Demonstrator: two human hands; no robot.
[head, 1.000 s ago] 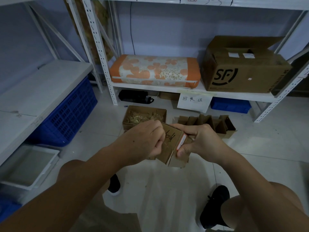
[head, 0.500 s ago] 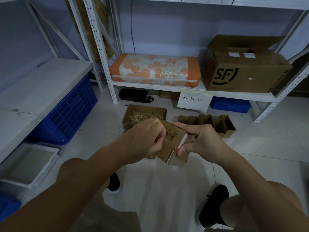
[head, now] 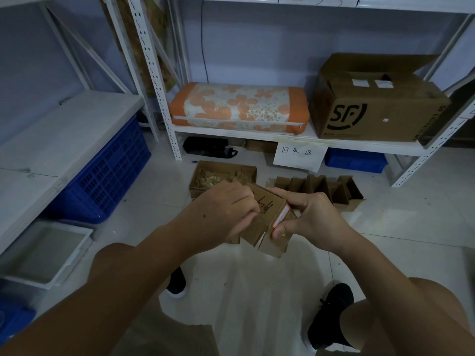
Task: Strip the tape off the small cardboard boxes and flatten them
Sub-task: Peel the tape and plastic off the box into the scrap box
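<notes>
I hold a small brown cardboard box [head: 264,214] with black handwriting above the floor, between both hands. My right hand [head: 308,217] grips its right end, thumb pressed beside a red and white label [head: 280,217]. My left hand [head: 223,209] has its fingers curled at the box's left top edge, pinching there; what it pinches is hidden by the fingers. The box's lower flaps hang open.
On the floor behind stand an open box [head: 200,187] of peeled tape scraps and a row of small cardboard boxes [head: 318,187]. A white shelf rack [head: 257,136] carries an orange cushion [head: 239,106] and an SF carton [head: 372,104]. Blue crate [head: 108,173] at left; my feet below.
Both hands and the box have lifted slightly and shifted a little; my left hand's fingers have worked along the box's top edge. The grip stays the same.
</notes>
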